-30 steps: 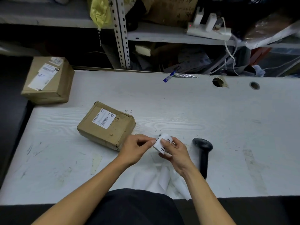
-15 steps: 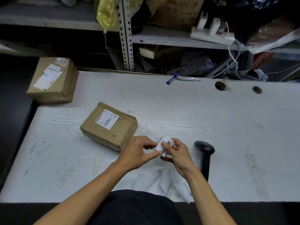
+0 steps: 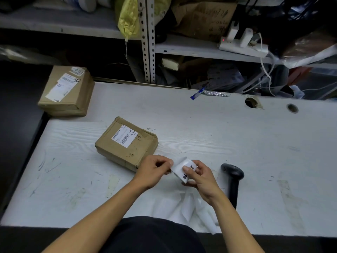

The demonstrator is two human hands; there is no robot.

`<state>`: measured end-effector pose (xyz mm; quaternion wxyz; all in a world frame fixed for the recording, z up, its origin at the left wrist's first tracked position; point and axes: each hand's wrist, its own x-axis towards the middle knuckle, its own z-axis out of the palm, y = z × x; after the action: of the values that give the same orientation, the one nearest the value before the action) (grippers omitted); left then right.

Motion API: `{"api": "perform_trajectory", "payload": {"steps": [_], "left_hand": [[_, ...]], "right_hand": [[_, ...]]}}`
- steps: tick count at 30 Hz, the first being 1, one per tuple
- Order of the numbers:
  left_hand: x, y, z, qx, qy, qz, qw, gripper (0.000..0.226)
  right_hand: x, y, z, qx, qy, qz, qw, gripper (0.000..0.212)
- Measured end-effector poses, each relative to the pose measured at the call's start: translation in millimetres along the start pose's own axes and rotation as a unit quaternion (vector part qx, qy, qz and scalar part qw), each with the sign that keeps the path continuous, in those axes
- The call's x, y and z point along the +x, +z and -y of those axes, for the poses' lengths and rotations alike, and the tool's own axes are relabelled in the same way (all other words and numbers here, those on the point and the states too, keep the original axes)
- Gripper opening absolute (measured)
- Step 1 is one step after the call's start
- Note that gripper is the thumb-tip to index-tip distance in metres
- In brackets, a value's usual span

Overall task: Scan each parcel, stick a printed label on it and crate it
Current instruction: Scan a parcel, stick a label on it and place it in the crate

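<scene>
Both hands pinch white printed label (image 3: 184, 170) above tabletop (image 3: 218, 143): left hand (image 3: 153, 170) on its corner, probably peeling backing; right hand (image 3: 198, 176) gripping it. Black characters visible. Brown cardboard parcel (image 3: 127, 143) just beside.

Even overhead light brightens the white table (image 3: 237, 143); the shelves (image 3: 182, 46) behind it sink into dim shadow. Wide-angle distortion bows the table's far edge. Focus is slightly soft.
</scene>
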<state>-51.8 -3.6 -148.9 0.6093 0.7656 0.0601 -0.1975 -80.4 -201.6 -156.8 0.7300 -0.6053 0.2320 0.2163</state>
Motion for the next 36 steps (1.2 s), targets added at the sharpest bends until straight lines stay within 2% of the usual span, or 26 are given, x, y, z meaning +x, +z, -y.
{"api": "perform_trajectory", "payload": {"steps": [2, 4, 7, 10, 11, 12, 13, 15, 16, 18, 20, 23, 25, 27, 31, 34, 36], "left_hand": [[1, -11, -5, 0.004, 0.009, -0.073, 0.997, 0.010], [1, -27, -11, -0.006, 0.023, -0.107, 0.994, 0.008], [-3, -48, -14, -0.066, 0.024, -0.082, 0.994, 0.012], [-8, -61, -13, -0.079, 0.044, -0.050, 0.995, 0.015], [-10, -65, -13, -0.077, 0.045, -0.042, 0.995, 0.015], [-12, -70, -13, -0.074, 0.045, -0.035, 0.996, 0.016], [-15, -74, -12, -0.071, 0.046, -0.028, 0.996, 0.017], [-21, -80, -8, -0.068, 0.049, -0.016, 0.996, 0.019], [-24, -82, -7, -0.069, 0.051, -0.010, 0.996, 0.021], [-27, -88, -5, -0.078, 0.058, 0.012, 0.995, 0.027], [-28, -95, -4, -0.102, 0.057, 0.036, 0.993, 0.033], [-28, -109, 0, -0.187, 0.006, 0.058, 0.981, 0.042], [-28, -115, 1, -0.288, -0.044, 0.074, 0.954, 0.053], [-25, -117, 0, -0.344, -0.079, 0.043, 0.935, 0.050], [-4, -115, -1, -0.239, -0.107, -0.106, 0.959, 0.027], [20, -122, 1, -0.112, -0.097, -0.117, 0.982, 0.020], [37, -125, 3, 0.015, -0.050, -0.105, 0.993, 0.019]], "right_hand": [[3, -7, -7, -0.063, -0.028, -0.035, 0.997, 0.039], [9, -14, -18, -0.175, -0.062, -0.093, 0.978, 0.034], [15, -17, -30, -0.324, -0.087, -0.122, 0.934, 0.040], [10, -6, -27, -0.411, -0.161, -0.152, 0.884, 0.066], [7, 2, -19, -0.404, -0.205, -0.163, 0.877, 0.065], [3, 12, -9, -0.365, -0.234, -0.158, 0.887, 0.058], [0, 25, 4, -0.309, -0.230, -0.133, 0.913, 0.049], [2, 51, 28, -0.211, -0.150, -0.025, 0.966, 0.039], [5, 63, 36, -0.188, -0.105, 0.030, 0.976, 0.036], [13, 82, 45, -0.182, -0.060, 0.108, 0.975, 0.029], [18, 96, 46, -0.191, -0.053, 0.149, 0.969, 0.024], [23, 110, 47, -0.160, -0.040, 0.151, 0.975, 0.018], [26, 120, 43, -0.124, -0.026, 0.120, 0.985, 0.009], [28, 132, 40, -0.110, -0.016, 0.079, 0.991, 0.009], [33, 149, 35, -0.093, 0.008, 0.009, 0.996, 0.021], [40, 157, 30, -0.132, 0.017, -0.039, 0.990, 0.027], [48, 160, 25, -0.197, 0.006, -0.083, 0.977, 0.029]]}}
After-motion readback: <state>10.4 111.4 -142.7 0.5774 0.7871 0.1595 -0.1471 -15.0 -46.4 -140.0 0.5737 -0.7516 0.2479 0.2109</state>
